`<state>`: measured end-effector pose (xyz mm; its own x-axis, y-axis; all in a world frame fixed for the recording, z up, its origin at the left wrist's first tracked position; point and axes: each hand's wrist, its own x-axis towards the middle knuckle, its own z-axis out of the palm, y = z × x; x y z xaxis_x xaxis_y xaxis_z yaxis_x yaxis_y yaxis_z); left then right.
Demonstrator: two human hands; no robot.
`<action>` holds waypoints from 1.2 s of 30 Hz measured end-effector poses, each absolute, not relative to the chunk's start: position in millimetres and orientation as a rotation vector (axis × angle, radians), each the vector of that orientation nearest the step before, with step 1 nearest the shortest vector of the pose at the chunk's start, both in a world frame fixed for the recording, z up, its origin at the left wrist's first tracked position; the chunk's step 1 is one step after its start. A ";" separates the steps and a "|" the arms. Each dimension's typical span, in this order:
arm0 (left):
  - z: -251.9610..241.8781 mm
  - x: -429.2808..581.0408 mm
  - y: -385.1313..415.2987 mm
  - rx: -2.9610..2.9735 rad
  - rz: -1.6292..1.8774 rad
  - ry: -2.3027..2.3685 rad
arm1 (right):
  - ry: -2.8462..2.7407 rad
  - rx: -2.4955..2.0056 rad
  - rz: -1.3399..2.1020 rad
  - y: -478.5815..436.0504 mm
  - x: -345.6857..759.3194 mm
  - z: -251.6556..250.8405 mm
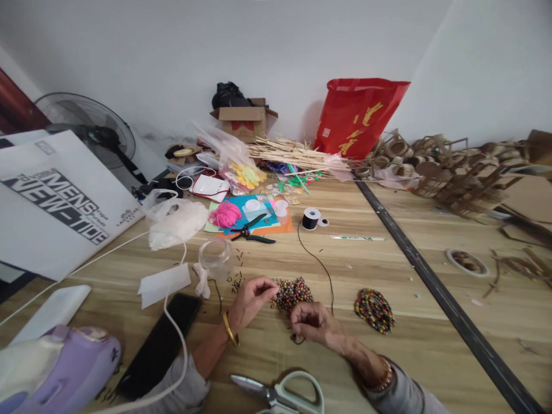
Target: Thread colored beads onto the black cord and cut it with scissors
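My left hand [252, 299] pinches the left edge of a small beaded piece [292, 292] of many-coloured beads on the wooden table. On the near side of the same piece my right hand [314, 323] is closed, and a black cord [321, 265] runs from there up to a black spool [310, 218]. A second, flat oval beaded piece [374, 310] lies just right of my right hand, untouched.
Scissors [280, 394] lie at the near edge, a black phone [161, 344] and a white cable at left. Black pliers [250, 232], pink yarn [224, 214], a clear jar [215, 259], a red bag [360, 115], bamboo sticks [293, 152] and cardboard pieces [457, 172] sit farther back.
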<state>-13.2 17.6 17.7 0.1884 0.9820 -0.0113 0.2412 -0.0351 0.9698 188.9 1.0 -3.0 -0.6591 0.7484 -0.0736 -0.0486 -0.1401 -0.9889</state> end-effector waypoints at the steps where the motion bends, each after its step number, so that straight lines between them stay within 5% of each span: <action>1: 18.1 -14.4 18.3 1.473 0.935 1.232 | -1.576 -0.799 1.827 1.4 188.9 -2.1; 24: 31.1 -16.3 9.1 2.276 0.232 1.458 | -1.528 -0.909 1.772 5.8 186.4 5.0; 36: 18.8 -14.9 9.5 2.196 0.437 1.417 | -1.557 -0.915 1.748 4.9 185.9 6.4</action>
<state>-14.9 9.5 18.8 0.4111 0.9116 0.0046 0.7560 -0.3437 0.5570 185.9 4.9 6.4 -0.5692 0.8168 -0.0940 -0.0010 -0.1150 -0.9934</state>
